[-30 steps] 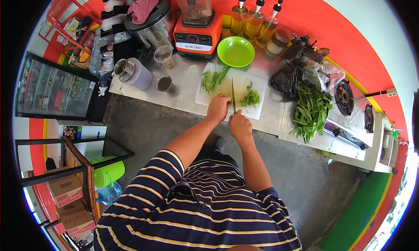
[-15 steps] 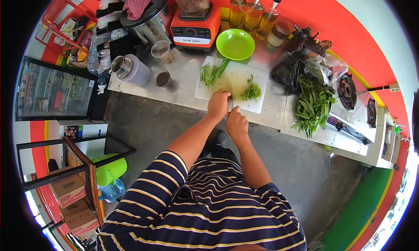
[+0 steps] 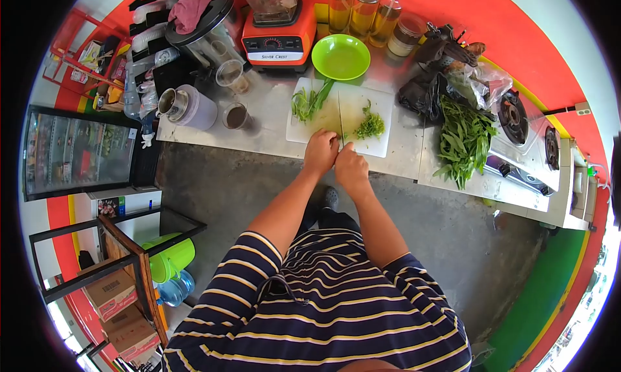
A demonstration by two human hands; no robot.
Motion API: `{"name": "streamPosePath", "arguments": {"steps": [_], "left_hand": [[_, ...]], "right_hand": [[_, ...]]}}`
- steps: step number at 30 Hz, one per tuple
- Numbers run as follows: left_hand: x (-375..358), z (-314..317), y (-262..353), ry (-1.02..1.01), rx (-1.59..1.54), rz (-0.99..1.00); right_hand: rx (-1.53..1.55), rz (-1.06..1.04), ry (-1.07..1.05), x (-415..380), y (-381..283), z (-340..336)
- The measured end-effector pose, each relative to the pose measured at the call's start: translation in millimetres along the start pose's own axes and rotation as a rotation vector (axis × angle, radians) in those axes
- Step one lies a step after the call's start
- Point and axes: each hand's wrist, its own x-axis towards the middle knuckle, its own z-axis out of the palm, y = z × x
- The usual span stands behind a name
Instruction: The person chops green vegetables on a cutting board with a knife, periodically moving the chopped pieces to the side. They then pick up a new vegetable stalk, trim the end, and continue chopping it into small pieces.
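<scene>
I am holding the right fingers (image 3: 347, 156) closed round the handle of the knife (image 3: 341, 123), its blade pointing away over the board (image 3: 297, 132). I am bending the left fingers (image 3: 328, 138) beside it; whether they are gripping anything, I cannot tell. For even, safe strokes, I am judging, those tips need tucking back from the edge. Chopped greens (image 3: 369, 124) are lying right of the blade, longer greens (image 3: 303, 107) left, the bowl (image 3: 341, 57) sitting beyond on the surface (image 3: 266, 131).
</scene>
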Motion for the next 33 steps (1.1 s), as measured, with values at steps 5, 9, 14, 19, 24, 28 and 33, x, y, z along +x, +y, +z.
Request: {"name": "streamPosePath", "arguments": {"steps": [5,9,14,19,24,28,33], "left_hand": [[1.8,-1.3,-0.5,-0.030,-0.068,-0.026],[1.0,3.2,-5.1,-0.004,-0.130,-0.068],[7.5,6.1,-15.8,-0.021,-0.157,-0.093],[13.0,-0.1,-13.7,-0.036,-0.060,-0.098],[12.9,1.6,-13.1,-0.061,-0.133,-0.169],[6.8,-1.5,-15.9,-0.027,-0.162,-0.075],[4.2,-1.5,-16.8,-0.018,-0.182,-0.082]], "right_hand": [[-0.013,0.007,-0.061,-7.0,6.8,-16.0],[0.015,0.047,-0.085,-17.0,2.0,-3.5],[-0.012,0.062,-0.092,1.3,-0.2,-10.4],[-0.029,0.033,-0.120,-9.4,-0.5,-18.1],[-0.027,0.063,-0.110,-14.7,-9.8,-9.8],[-0.018,0.002,-0.097,5.5,-5.0,-17.9],[-0.030,0.063,-0.107,-13.2,-8.8,-7.1]]}}
